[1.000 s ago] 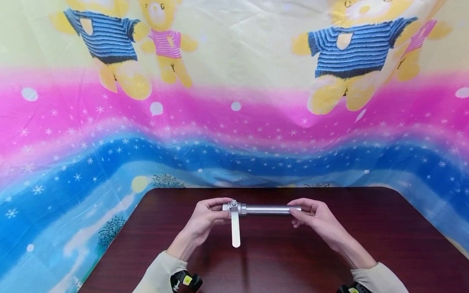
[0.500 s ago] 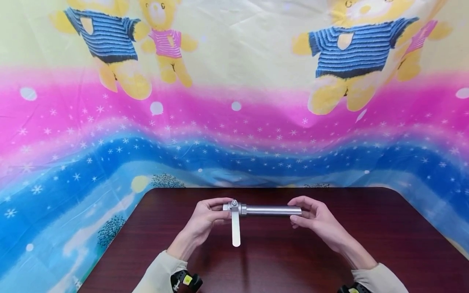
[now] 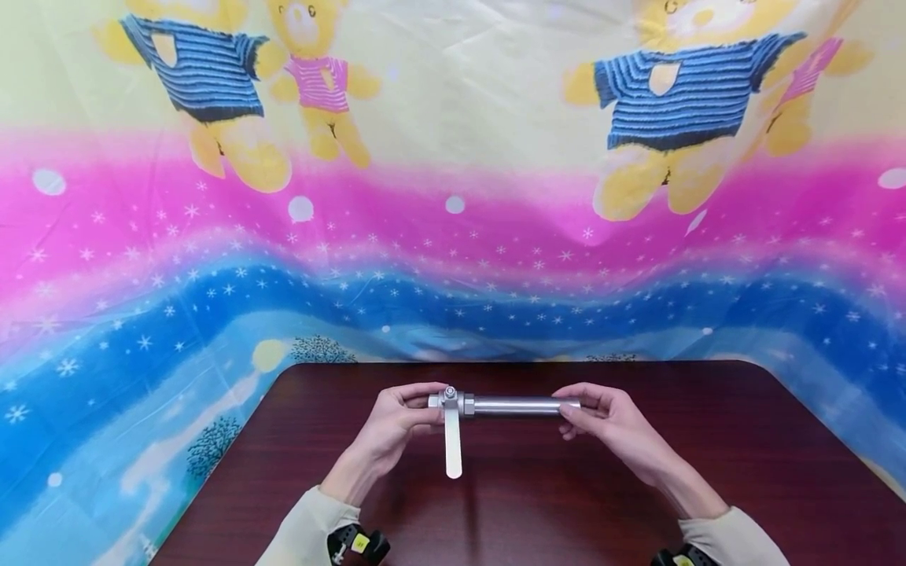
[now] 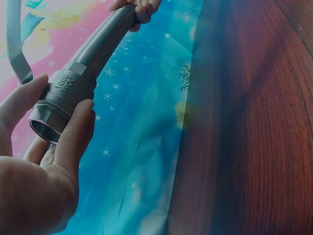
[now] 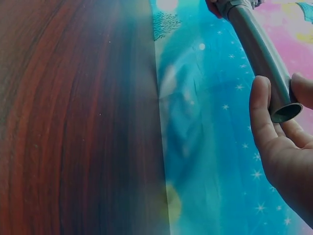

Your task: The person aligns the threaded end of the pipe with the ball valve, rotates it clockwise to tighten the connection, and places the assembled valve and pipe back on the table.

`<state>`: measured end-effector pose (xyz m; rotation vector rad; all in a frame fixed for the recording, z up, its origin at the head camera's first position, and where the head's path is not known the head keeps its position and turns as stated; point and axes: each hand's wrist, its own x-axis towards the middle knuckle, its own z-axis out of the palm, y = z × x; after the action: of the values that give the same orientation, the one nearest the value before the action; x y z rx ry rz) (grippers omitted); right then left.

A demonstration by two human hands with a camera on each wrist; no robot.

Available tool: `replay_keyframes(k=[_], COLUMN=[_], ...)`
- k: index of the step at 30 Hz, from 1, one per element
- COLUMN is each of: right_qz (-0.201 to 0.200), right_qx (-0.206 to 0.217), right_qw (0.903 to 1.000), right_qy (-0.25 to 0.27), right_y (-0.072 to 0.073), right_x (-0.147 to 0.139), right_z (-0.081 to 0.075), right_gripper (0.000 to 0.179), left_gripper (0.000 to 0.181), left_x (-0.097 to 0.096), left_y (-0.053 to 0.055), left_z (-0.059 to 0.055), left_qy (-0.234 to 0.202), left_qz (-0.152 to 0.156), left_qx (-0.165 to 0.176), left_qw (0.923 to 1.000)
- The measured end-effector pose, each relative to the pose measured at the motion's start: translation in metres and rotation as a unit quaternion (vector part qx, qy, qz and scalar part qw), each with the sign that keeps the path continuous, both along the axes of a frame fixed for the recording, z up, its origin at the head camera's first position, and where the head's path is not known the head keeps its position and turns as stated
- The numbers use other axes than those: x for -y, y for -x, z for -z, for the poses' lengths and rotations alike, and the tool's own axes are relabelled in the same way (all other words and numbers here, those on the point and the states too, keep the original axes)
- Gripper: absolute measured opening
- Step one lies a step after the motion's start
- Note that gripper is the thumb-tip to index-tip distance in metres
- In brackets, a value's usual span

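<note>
A steel ball valve (image 3: pixel 451 399) is joined to a straight metal pipe (image 3: pixel 520 406), both held level above the table. The valve's flat lever handle (image 3: pixel 454 444) points toward me in the head view. My left hand (image 3: pixel 389 420) grips the valve body between thumb and fingers at its outer end. In the left wrist view, the valve's threaded opening (image 4: pixel 45 130) faces my palm, and raised lettering shows on its body. My right hand (image 3: pixel 612 417) pinches the pipe's free end with thumb and fingers. The open pipe mouth (image 5: pixel 286 113) shows in the right wrist view.
A dark red wooden table (image 3: pixel 552 503) with rounded far corners lies beneath both hands. Behind it hangs a cloth (image 3: pixel 453 259) printed with bears and snowflakes. Black straps with devices (image 3: pixel 357 544) sit at both wrists.
Half a second ago my right thumb was lifted off the pipe's end; now it presses on it again, as it did a second ago. My left hand keeps its grip on the valve.
</note>
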<state>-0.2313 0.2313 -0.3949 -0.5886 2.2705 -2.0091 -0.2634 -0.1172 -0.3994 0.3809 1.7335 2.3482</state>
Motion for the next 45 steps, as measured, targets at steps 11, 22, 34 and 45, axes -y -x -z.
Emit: replay_keyframes(k=[11,22,34,45], right_qz=[0.0,0.003,0.014,0.017], right_qx=[-0.001,-0.015,-0.016,0.001], right_qw=[1.0,0.9999,0.9997,0.9997], right_qy=[-0.005,-0.004,-0.008,-0.017], right_y=[0.0013,0.0027,0.003,0.0032], right_x=[-0.0008,-0.0009,-0.0004,-0.0005], right_z=[0.0045,0.0023,0.0033,0.0035], right_gripper=[0.039,0.04,0.043,0.044], left_gripper=[0.047,0.046,0.047,0.049], left_x=[-0.0011,-0.0008,-0.0013,0.0006], left_y=[0.0006,0.0007,0.0007,0.0013], left_z=[0.0008,-0.0013,-0.0005,-0.0021], left_qy=[-0.01,-0.009,0.0,0.027], left_qz=[0.004,0.003,0.006,0.008], left_qx=[-0.004,-0.003,0.002,-0.008], left_qw=[0.9999,0.9999,1.0,0.9996])
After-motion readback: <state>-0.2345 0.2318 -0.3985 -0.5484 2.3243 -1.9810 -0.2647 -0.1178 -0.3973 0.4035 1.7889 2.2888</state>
